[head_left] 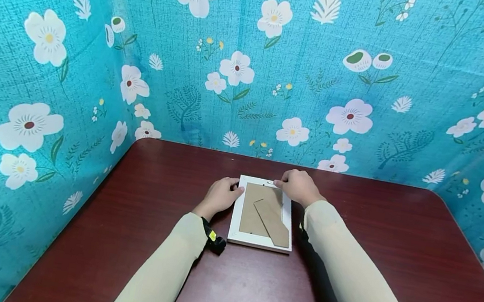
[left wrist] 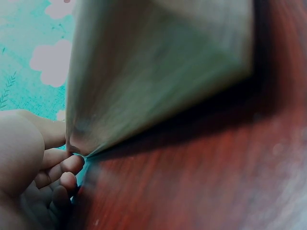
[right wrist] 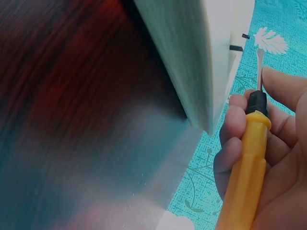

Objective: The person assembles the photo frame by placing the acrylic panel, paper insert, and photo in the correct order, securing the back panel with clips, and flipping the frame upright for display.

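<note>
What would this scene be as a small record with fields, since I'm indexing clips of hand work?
left hand: holds the picture frame at its left edge
right hand: grips a yellow-handled screwdriver by the frame's far edge
frame: white border, lying back side up on the table
frame back: brown backing board, stand slanting across it
tip contact: cannot tell
backdrop: blue floral cloth

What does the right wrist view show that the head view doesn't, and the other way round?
Only the right wrist view shows the yellow screwdriver handle. Only the head view shows the left hand, the brown backing and its stand leg. Both show the right hand, the white frame, the table and the flowered cloth.
</note>
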{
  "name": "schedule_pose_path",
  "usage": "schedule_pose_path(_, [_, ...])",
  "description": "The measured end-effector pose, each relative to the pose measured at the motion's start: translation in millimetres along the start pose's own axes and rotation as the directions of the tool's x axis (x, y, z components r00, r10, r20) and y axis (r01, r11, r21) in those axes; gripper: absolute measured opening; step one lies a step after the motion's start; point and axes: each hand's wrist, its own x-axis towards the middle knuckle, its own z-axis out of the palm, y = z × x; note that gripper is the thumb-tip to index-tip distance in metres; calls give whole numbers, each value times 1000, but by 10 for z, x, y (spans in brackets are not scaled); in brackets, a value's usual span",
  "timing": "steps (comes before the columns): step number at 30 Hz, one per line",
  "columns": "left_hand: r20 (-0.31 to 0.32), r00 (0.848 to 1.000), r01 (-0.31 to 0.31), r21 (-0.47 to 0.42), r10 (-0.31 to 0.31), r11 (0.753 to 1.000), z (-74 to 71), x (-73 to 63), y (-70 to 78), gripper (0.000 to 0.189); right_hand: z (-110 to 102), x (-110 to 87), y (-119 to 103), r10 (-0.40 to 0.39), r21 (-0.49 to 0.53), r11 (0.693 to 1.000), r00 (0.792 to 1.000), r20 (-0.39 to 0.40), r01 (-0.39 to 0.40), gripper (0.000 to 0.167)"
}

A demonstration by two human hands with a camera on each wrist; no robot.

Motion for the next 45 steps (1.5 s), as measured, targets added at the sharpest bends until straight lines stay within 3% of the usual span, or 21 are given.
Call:
schedule_pose_path(19, [10, 1000, -16, -9, 16, 1000, 0, 5, 5, 46, 38, 61, -71, 10, -21, 1000, 999, 42, -9, 30])
schedule_pose_path(45, [10, 1000, -9, 16, 9, 1000, -1, 31, -11, 48, 66, 47, -106, -12, -51, 999, 999, 35, 14, 28])
